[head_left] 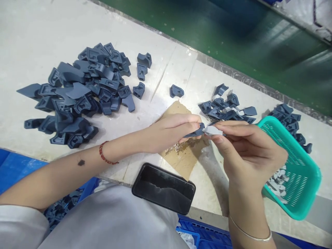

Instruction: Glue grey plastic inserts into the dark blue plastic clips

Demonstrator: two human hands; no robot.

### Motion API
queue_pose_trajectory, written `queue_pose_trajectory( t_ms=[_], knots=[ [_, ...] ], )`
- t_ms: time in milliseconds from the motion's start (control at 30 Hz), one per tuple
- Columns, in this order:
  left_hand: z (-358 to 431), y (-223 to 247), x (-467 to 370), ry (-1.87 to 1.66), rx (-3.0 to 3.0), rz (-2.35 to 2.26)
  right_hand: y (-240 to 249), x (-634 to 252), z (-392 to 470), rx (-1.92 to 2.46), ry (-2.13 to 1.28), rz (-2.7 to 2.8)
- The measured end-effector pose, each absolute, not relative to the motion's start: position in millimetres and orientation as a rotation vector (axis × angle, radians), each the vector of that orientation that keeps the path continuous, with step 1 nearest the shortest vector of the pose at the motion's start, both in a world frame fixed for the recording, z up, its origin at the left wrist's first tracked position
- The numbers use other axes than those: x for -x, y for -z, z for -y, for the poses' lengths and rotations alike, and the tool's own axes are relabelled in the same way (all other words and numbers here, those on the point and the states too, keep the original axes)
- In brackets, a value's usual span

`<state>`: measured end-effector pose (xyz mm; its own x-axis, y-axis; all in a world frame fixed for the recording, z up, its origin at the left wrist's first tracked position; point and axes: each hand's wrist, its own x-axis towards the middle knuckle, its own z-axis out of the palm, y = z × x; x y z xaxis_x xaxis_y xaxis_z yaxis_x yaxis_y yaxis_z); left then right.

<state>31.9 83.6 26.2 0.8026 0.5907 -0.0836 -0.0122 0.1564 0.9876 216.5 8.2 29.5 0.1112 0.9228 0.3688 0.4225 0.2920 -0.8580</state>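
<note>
My left hand [178,131] is closed around a dark blue-grey plastic part [197,131] whose end shows past the thumb. Between the thumb and fingers of my right hand [246,148] is a small light-grey plastic piece [213,130]. The two pieces meet end to end, touching or nearly so; I cannot tell whether one sits inside the other. Both hands are above a brown sheet [186,169] that carries a wet, glistening patch [178,148]. Just beyond my right hand lies a group of blue-grey parts [219,103], some with light-grey pieces on them.
A big heap of blue-grey parts [85,86] covers the table's left side. A phone [163,188] lies at the near edge. On the right stands a green basket [308,180] with light-grey pieces [278,181], beside more blue-grey parts [287,119]. Blue crates [204,230] are below.
</note>
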Motion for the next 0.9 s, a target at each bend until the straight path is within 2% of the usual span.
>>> queue_pose_trajectory(
  t_ms=[433, 600, 900],
  knots=[
    [-83.6, -28.6, -28.9, -0.473, -1.537, -0.605, -28.9, -212.1, -3.4, 1.369, -0.558, 1.562],
    [-88.6, -33.6, -22.3, -0.311, -1.586, -0.502, -27.0, -219.4, -8.1, 1.341, -0.599, 1.529],
    [-93.0, -33.8, -21.1, -0.258, -1.753, -0.439, -27.1, -231.1, -10.1, 1.446, -0.567, 1.958]
  ],
)
